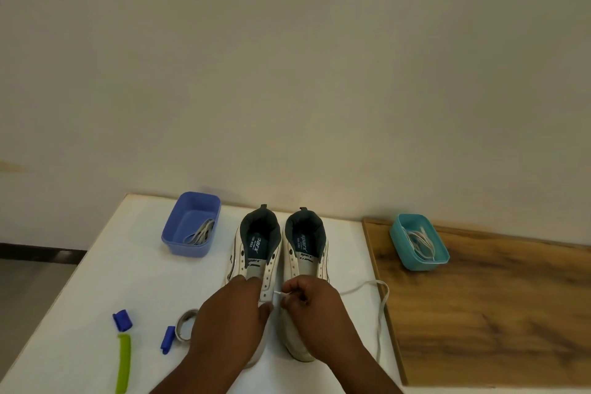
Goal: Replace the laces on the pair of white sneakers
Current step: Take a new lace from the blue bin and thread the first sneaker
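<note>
While left hand steadies, right hand pinches lace

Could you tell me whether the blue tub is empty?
Not empty: the blue tub holds a loose bundle of grey laces in its right corner.

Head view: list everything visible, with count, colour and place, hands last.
sneakers: two, white, centre of the table, heels toward the wall
lace: one, white, trailing right from the right hand
blue tub: one, left of the sneakers, grey laces inside
teal tub: one, on the wooden board, white laces inside
board: one, brown wood, right
tape roll: one, grey, by the left hand
blue clips: two, front left
green strip: one, front left
table: one, white
left hand: on the left sneaker
right hand: fingers pinching the lace tip
</note>
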### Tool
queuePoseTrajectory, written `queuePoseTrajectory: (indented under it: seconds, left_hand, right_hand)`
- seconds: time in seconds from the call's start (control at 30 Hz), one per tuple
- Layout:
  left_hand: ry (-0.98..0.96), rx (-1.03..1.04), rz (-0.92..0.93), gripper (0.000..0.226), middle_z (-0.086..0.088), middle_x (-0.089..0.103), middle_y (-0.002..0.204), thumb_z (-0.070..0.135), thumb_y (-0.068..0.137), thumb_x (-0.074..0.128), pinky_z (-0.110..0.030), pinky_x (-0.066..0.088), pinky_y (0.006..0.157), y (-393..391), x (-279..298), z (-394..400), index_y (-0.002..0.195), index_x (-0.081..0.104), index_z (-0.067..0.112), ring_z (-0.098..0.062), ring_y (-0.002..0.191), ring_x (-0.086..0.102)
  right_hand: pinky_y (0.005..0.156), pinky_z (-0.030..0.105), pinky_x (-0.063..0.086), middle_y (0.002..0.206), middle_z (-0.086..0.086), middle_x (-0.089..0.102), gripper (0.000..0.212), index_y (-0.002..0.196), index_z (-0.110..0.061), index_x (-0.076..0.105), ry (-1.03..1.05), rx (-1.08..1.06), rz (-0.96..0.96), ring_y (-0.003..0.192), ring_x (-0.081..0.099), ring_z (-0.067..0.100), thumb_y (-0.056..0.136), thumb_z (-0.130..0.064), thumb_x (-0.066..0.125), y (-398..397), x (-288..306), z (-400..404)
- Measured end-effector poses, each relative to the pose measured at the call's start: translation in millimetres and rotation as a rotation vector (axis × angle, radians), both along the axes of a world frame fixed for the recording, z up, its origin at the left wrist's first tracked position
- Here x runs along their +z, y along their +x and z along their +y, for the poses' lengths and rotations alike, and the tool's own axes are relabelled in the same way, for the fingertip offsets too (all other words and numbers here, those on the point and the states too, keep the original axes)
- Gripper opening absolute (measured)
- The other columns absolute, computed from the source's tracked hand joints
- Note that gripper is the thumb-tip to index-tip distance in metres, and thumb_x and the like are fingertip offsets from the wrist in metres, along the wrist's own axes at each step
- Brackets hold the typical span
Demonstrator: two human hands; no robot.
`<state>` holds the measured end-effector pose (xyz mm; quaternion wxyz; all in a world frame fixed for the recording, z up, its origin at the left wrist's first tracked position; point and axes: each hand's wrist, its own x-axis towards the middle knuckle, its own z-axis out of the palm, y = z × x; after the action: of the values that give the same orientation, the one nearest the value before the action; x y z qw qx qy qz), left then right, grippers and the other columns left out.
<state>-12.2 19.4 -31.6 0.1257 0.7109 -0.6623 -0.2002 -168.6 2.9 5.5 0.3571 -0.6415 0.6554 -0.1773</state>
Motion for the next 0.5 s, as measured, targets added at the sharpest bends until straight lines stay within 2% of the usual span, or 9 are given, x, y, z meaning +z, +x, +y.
queuePoseTrajectory:
  seconds: [0.07,0.17,0.3,0.37,0.43,0.5]
  left_hand:
    - [0.049,-0.008,0.042,0.046,0.008,0.058,0.131,0.057,0.097,0.051,-0.024,0.040,0.097,1,-2,-2,0.136,0.051,0.033,-0.009,0.114,0.056]
    - [0.096,-0.030,0.077,0.045,-0.001,0.061,0.129,0.044,0.096,0.060,-0.028,0.040,0.099,1,-1,-10,0.135,0.056,0.022,-0.017,0.114,0.059]
    - [0.086,-0.053,0.061,0.040,0.006,0.059,0.133,0.038,0.099,0.057,-0.020,0.038,0.099,7,2,-7,0.137,0.052,0.026,-0.010,0.118,0.057]
    - [0.097,-0.059,0.074,0.039,0.008,0.059,0.134,0.034,0.100,0.057,-0.016,0.035,0.093,9,-2,-6,0.137,0.051,0.026,-0.006,0.117,0.055]
    - [0.096,-0.050,0.071,0.032,0.008,0.063,0.126,0.030,0.099,0.058,-0.014,0.033,0.085,9,1,-6,0.131,0.056,0.026,-0.005,0.107,0.057]
    - [0.086,-0.059,0.074,0.030,0.008,0.064,0.123,0.029,0.099,0.058,-0.014,0.034,0.083,8,6,-3,0.129,0.058,0.026,-0.005,0.103,0.057]
  right_hand:
    - [0.076,0.003,0.040,0.095,-0.020,0.067,0.014,0.102,-0.032,0.075,0.001,0.022,0.030,0.089,0.061,-0.003,0.097,-0.025,0.064,1,-3,1]
    - [0.078,0.007,0.044,0.094,-0.016,0.068,0.013,0.096,-0.030,0.073,-0.004,0.038,0.092,0.086,0.062,0.002,0.097,-0.026,0.061,-2,-4,3]
    - [0.079,0.016,0.050,0.089,-0.010,0.069,0.012,0.088,-0.031,0.069,-0.032,0.055,0.130,0.084,0.063,0.006,0.095,-0.026,0.061,-6,-3,7]
    - [0.078,0.018,0.052,0.087,-0.010,0.068,0.012,0.087,-0.031,0.068,-0.037,0.057,0.138,0.083,0.063,0.006,0.095,-0.026,0.060,-8,-4,10]
    - [0.075,0.018,0.051,0.085,-0.010,0.067,0.012,0.087,-0.029,0.067,-0.049,0.061,0.132,0.081,0.062,0.006,0.095,-0.025,0.060,-10,-4,13]
    - [0.073,0.017,0.049,0.084,-0.010,0.067,0.011,0.087,-0.030,0.067,-0.065,0.041,0.121,0.080,0.062,0.005,0.095,-0.025,0.060,-12,-4,16]
